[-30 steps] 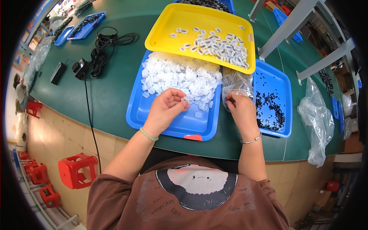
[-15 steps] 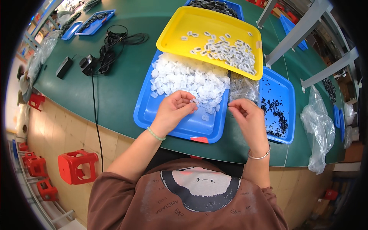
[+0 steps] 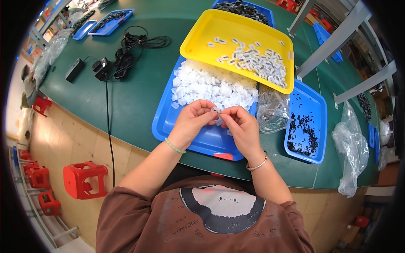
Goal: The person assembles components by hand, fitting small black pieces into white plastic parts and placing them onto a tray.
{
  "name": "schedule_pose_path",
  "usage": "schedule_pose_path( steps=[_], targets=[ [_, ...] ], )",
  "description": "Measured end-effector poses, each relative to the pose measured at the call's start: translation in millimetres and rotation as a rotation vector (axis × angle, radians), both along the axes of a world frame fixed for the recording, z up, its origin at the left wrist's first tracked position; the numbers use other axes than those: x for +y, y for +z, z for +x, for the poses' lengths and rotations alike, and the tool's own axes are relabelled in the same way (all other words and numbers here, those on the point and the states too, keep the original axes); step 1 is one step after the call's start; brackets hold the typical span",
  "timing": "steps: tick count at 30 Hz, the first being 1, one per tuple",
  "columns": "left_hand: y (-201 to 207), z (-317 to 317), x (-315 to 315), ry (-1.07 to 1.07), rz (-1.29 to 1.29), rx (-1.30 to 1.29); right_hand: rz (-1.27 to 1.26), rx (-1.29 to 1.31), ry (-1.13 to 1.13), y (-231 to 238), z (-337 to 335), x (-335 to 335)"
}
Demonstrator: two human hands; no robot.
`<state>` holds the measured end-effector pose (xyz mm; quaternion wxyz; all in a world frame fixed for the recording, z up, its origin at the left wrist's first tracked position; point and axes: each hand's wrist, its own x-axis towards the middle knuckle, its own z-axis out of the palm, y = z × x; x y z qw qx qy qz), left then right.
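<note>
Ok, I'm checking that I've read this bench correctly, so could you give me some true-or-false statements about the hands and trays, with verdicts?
1. The left hand and right hand meet at a small pale piece. True.
2. The yellow tray holds only black bits. False: the yellow tray holds white pieces.
3. Black bits lie in the blue tray right of the clear bag. True.
4. The green beaded bracelet is on the right wrist. False: the green beaded bracelet is on the left wrist.
</note>
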<state>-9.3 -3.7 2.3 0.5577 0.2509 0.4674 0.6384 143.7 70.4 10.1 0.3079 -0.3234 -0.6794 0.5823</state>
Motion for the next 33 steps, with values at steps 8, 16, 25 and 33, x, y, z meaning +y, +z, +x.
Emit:
schedule_pose_path(
  steps=[8, 16, 25, 33],
  targets=[
    [-1, 1, 1, 0.003, 0.012, 0.006, -0.077, 0.157, -0.042, -5, -1, -1],
    [-3, -4, 2, -0.027, -0.032, -0.014, -0.107, 0.16, -0.013, -7, 1, 2],
    [-2, -2, 3, -0.018, -0.033, -0.106, -0.089, 0.194, -0.042, -14, -3, 4],
    [-3, -1, 4, -0.029, -0.044, -0.027, -0.088, 0.189, -0.069, -14, -4, 4]
  ],
)
